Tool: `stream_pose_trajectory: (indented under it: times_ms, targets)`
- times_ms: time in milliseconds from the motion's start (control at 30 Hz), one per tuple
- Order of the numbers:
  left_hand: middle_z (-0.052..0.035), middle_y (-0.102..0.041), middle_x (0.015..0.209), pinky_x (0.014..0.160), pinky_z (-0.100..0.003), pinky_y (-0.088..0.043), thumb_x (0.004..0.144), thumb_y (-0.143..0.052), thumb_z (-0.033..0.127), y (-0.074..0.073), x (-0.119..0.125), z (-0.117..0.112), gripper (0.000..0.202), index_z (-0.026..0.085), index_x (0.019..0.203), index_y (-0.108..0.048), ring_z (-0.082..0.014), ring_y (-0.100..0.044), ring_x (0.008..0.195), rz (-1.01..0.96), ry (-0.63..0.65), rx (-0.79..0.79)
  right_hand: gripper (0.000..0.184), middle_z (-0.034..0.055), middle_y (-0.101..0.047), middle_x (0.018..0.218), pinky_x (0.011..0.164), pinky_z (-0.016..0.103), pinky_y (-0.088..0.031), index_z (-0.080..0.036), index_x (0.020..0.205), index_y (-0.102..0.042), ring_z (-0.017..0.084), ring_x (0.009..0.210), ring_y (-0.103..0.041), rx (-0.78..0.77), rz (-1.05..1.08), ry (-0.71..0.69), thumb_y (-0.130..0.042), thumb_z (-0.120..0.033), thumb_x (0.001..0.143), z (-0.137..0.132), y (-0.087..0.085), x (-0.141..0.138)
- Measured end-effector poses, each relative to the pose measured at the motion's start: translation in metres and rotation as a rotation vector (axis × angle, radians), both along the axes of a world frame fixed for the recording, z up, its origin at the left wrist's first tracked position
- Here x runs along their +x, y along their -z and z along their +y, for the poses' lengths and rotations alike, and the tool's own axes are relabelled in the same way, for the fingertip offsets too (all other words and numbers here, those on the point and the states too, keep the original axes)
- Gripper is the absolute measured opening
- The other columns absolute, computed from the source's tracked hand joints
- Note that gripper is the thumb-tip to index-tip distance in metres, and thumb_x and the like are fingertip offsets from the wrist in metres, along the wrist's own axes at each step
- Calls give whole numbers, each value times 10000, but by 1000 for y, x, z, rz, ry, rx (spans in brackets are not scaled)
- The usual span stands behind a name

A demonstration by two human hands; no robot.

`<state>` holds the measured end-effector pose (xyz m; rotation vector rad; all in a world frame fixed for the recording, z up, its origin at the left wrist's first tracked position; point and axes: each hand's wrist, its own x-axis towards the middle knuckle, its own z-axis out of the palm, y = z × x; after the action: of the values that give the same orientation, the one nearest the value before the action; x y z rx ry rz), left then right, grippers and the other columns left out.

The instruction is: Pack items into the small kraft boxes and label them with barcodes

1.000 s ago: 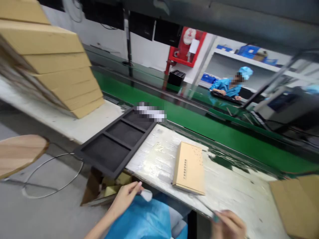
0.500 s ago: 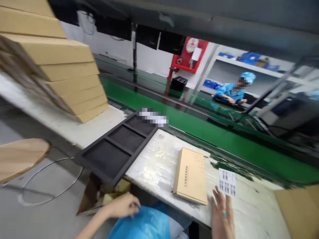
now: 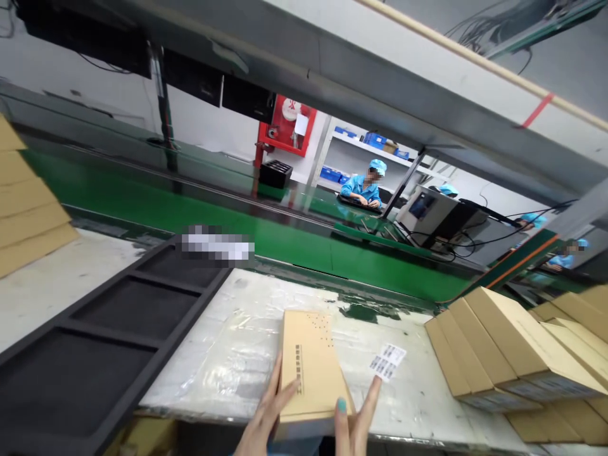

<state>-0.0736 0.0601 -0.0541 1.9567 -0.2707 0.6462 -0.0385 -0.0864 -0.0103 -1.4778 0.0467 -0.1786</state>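
Landmark: flat box (image 3: 311,364), lain lengthwise on the counter (image 3: 223,354), near end at the front edge.
L hand (image 3: 266,418): clasped on the box's near-left edge, fingers spread up along that side.
R hand (image 3: 354,421): clasped on the box's near-right corner, thumb pressed on top. One finger was stretched right toward the label sheet (image 3: 387,362). Whether the tip met the paper couldn't be told.
Why held so: prob. because the box was pinched from both sides at the end closest to the body, where it could be kept square and fingers could be got under it at the counter's edge.
Label sheet: flat, just right of the box, within a finger's reach.
Foam tray (image 3: 118,329): black, w/ compartments, left of the box, apart from it.
Carton row (image 3: 503,348): leaned together, well right of the box.
Conveyor belt (image 3: 332,253): green, beyond the box's far end.
Co-worker (image 3: 363,187): in blue, far beyond the box, past the belt.
Diff vs 0.5 s ago: L hand had been down at blue material below the counter's edge, now brought up to the box. R hand had been laid flat right of the box, now closed on its corner. View was swung right, so the carton row came in.
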Motion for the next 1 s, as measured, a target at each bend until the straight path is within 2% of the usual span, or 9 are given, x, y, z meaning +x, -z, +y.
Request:
stream_pose_trajectory:
  times_ms: [133,233,267,300,367,500,667,867,1000]
  targets:
    - [-152,-468,1507,1088,-524,-476,981,-536,182,-8,-21,20,359,250,1333,-551,-348,-438,1405,-234,-64,188,875,156,-629,1337,974,556,-509,-297,1580,166,344,1235,-600,107,-40,-77,-413,-616,1006,-20,-7,-10]
    - [-130,-630,1314,1101,-478,-468,939,-586,105,-35,-13,29,425,214,1347,-536,-297,-557,1295,-323,-37,164,539,67,-668,1236,972,469,-512,-412,1480,-375,270,1124,-645,171,-161,-91,-534,-558,986,-54,-25,1]
    - [-136,-633,1296,1124,-474,-449,913,-641,118,-44,-9,30,468,191,1358,-517,-289,-575,1269,-333,-28,123,362,53,-654,1188,969,414,-512,-370,1270,-600,244,1095,-634,173,-232,-95,-616,-537,949,-67,-36,6]
    - [-140,-630,1288,1157,-474,-416,882,-698,138,-53,-6,29,523,171,1365,-498,-281,-585,1253,-327,-27,76,266,50,-615,1185,969,369,-505,-321,1072,-687,235,1131,-589,168,-283,-122,-695,-523,900,-78,-49,11]
    - [-129,-623,1278,1225,-471,-327,831,-769,163,-66,-2,26,608,160,1361,-473,-257,-594,1233,-271,-43,-5,229,36,-570,1059,918,303,-500,-259,848,-669,201,1037,-558,142,-310,-206,-753,-471,868,-91,-76,19]
    - [-115,-602,1300,1254,-525,-253,822,-773,164,-76,-2,25,635,185,1367,-448,-253,-579,1255,-174,-50,-46,220,16,-540,816,670,233,-451,-226,859,-613,163,759,-509,-76,-109,-479,-677,-420,941,-76,-111,26]
    - [-139,-530,1359,1177,-606,-379,841,-693,10,-85,-3,36,725,214,1456,-369,-303,-472,1360,-309,-27,-39,235,21,-586,806,645,229,-451,-215,932,-619,159,730,-535,-336,-93,-350,-659,-445,957,-49,-114,35]
    - [-123,-491,1346,1168,-613,-395,809,-657,-88,-96,-2,45,706,205,1412,-439,-279,-518,1286,-401,37,47,215,11,-622,697,482,160,-399,-205,857,-644,106,560,-522,-94,-113,-318,-772,-378,875,-41,-122,33]
    - [-130,-505,1340,1166,-616,-396,821,-668,-60,-93,-3,44,642,185,1374,-452,-285,-527,1284,-400,19,40,232,33,-646,723,553,206,-462,-191,805,-641,144,623,-573,-204,-141,-355,-805,-351,838,-28,-125,29]
